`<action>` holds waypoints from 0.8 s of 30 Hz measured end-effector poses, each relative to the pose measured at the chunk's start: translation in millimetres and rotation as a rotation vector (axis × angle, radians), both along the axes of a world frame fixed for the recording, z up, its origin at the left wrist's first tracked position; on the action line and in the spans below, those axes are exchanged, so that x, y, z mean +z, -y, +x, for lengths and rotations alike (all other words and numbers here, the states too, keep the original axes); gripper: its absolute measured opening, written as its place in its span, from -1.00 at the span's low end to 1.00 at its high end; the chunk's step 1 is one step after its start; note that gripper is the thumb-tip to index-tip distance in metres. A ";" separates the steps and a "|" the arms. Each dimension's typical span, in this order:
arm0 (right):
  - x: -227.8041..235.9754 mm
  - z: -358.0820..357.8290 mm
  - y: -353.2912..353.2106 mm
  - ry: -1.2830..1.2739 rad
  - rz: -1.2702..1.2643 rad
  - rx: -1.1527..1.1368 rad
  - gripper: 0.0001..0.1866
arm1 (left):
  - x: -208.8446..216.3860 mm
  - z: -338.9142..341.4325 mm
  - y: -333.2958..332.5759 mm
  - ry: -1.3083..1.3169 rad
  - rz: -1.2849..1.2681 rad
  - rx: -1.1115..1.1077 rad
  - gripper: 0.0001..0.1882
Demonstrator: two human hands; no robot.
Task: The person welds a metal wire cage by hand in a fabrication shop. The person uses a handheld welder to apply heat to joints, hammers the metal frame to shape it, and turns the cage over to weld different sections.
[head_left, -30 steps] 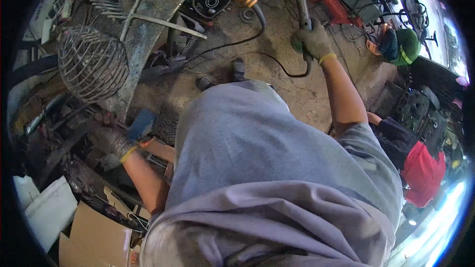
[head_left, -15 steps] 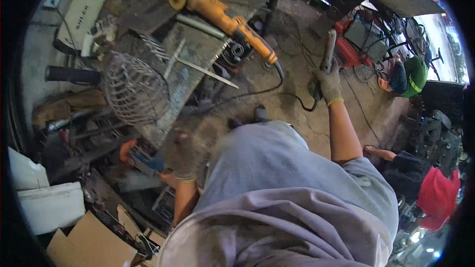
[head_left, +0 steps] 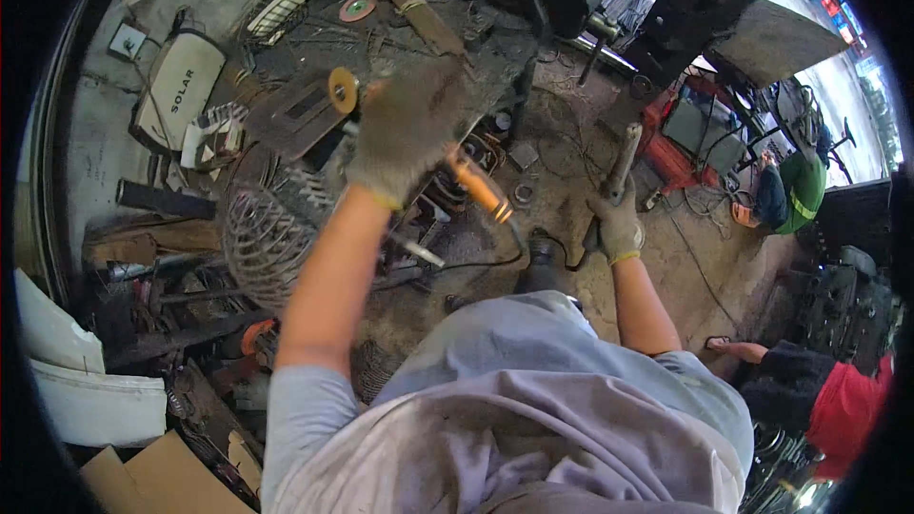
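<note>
My gloved left hand (head_left: 409, 124) is over the workbench, covering the middle of an orange angle grinder (head_left: 481, 188). Motion smears its fingers, so I cannot tell whether they grip the tool. The grinder's yellowish disc (head_left: 344, 90) shows beyond the hand, and its rear end sticks out on the near right side. My gloved right hand (head_left: 619, 226) is closed around a grey, rod-like metal tool (head_left: 624, 160) held upright over the floor. A dark part of that tool shows below the fingers; its exact kind is unclear.
A round wire cage-like piece (head_left: 265, 238) sits at the bench's left side. Farther back lie a flat disc (head_left: 357, 8) and a wooden strip (head_left: 424, 14). A red machine (head_left: 676, 143) stands on the right, with cables on the floor. A person in green (head_left: 798, 176) and another in red (head_left: 847, 409) are at the right.
My left hand has moved up from low beside my body to over the grinder. My right hand keeps the rod-like tool, now a little lower in the view.
</note>
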State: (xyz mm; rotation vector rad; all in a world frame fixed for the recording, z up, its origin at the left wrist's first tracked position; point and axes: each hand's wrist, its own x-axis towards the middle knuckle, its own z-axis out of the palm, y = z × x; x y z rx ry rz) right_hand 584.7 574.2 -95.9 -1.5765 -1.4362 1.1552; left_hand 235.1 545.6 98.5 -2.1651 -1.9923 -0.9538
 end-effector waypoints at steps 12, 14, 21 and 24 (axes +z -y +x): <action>-85.7 74.0 -80.7 0.077 -0.297 0.174 0.13 | 29.8 -80.1 -356.3 -0.840 -0.394 0.438 -0.50; -72.7 80.6 -83.2 0.170 -0.345 0.140 0.15 | 29.7 -48.9 -379.2 -0.766 -0.463 0.571 -0.39; -63.2 112.9 -100.4 0.116 -0.480 0.109 0.09 | -19.7 -135.3 -452.3 -0.961 -0.478 0.427 -0.41; -55.2 124.1 -113.2 0.055 -0.438 0.067 0.06 | -21.5 -96.1 -454.7 -0.840 -0.504 0.457 -0.41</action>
